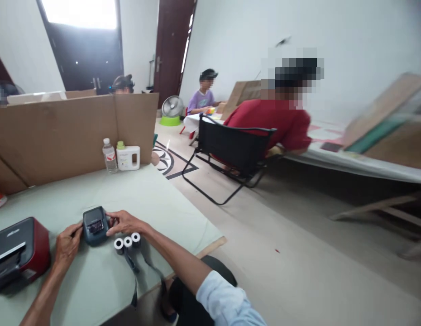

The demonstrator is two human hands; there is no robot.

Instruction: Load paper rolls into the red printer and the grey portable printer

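Observation:
Between my hands is a small dark blue-grey device (pixel 95 227), which looks like a portable label printer with a dark glossy panel on top. My left hand (pixel 68 244) grips its left edge between thumb and fingers. My right hand (pixel 125 223) is closed on its right side, fingers at the upper corner and edge. Just below my right wrist, three small rolls (pixel 128 242) with white rims stand side by side on the table, and dark strips trail from them toward the table's front edge.
A red and black printer-like machine (pixel 30 249) sits left on the pale green table (pixel 156 194). A cardboard screen (pixel 61 140) stands at the back, with a water bottle (pixel 110 156) and white jug (pixel 128 158) before it. Other people sit at the right-hand tables; a black chair (pixel 234 147) holds one.

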